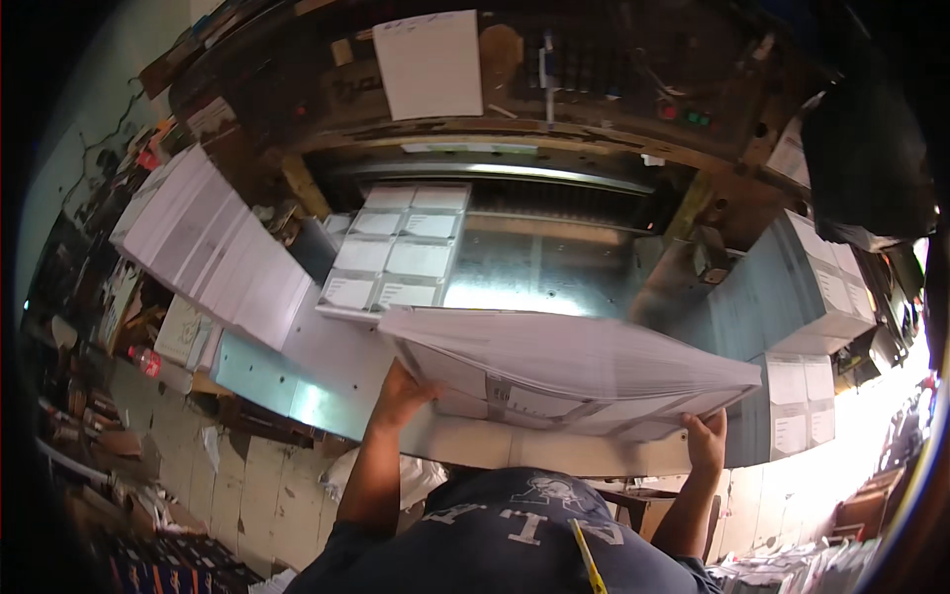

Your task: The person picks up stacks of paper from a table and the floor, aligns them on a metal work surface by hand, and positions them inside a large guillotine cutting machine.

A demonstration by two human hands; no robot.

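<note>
Both my hands grip a thick stack of printed paper sheets (554, 356) by its near corners. My left hand (404, 394) is closed on the left end, its fingers partly hidden by the paper. At the right end my right hand (705, 436) is closed round the corner, thumb showing. The stack is tilted, and its long edges sag and fan in a curve. Just beyond its left end lies a pile of sheets printed with label-like blocks (401, 247), on the metal table (539, 267) of a large machine.
A tall pile of paper (223, 252) stands on the left wing of the table. More piles of printed sheets (762, 287) stand at the right. A dark bar crosses the machine's opening, below a panel holding a white sheet (428, 64). A red-labelled bottle (144, 360) is far left.
</note>
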